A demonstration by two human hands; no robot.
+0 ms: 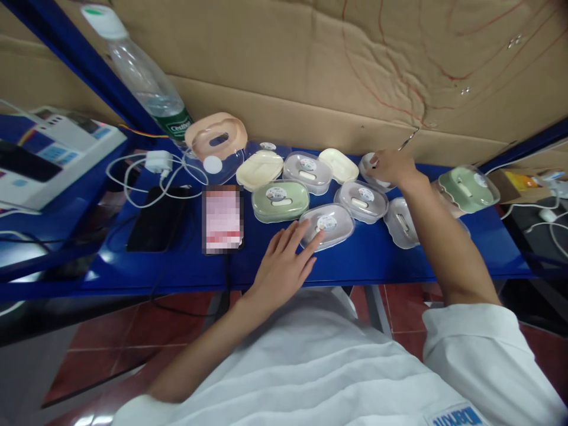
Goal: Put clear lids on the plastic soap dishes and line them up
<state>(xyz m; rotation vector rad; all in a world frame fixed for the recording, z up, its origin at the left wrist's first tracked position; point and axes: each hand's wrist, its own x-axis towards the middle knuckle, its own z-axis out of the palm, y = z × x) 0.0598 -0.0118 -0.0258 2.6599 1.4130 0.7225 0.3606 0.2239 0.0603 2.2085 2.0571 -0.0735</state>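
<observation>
My left hand point(284, 260) rests with its fingers spread, the fingertips touching the clear lid of a grey soap box point(335, 235) near the table's front edge. At the back, my right hand point(394, 168) has its fingers closed on a small grey soap box point(369, 163), which it partly covers. Around them lie a green soap box point(284, 212), two more grey lidded ones point(303, 165) point(361, 208), and cream dishes point(257, 171) point(339, 167). Under my right forearm is another grey soap box point(400, 228), partly hidden.
A green soap box point(468, 192) sits at the right end. To the left are a peach dish point(217, 136), a clear lid point(226, 165), a water bottle point(146, 83), a white charger with cable point(158, 161), a black phone point(155, 222) and a blurred-out screen point(222, 219). Cardboard point(288, 71) walls the back.
</observation>
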